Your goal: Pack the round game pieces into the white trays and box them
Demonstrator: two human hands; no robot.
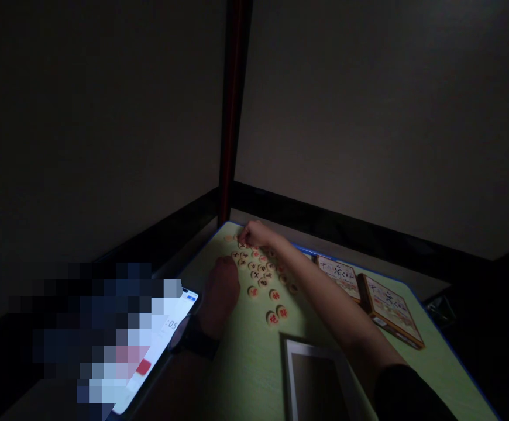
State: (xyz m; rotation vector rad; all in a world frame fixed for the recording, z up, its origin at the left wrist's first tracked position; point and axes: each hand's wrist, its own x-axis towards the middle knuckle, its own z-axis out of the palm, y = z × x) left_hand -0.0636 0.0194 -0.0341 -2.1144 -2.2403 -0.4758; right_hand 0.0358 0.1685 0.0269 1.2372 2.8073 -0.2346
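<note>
Round Chinese chess pieces (262, 282) with red or dark characters lie loosely spread on a pale green table (254, 374). My right hand (257, 233) stretches to the far corner, its fingers bent down and closed among the farthest pieces. Whatever sits between those fingertips is too small and dim to tell. Along the left side of the pieces is my left hand (224, 289), dark and curled, with a watch (195, 336) on its wrist. Its fingertips are hidden from view. Two red-marked pieces (277, 314) lie nearer to me, apart from the cluster.
A lit phone (158, 356) showing a timer is at the left, partly covered by a pixelated patch. Two flat patterned boxes (392, 310) lie at the right. A white-rimmed tray or lid (290, 374) is at the front. Walls meet behind the table's far corner.
</note>
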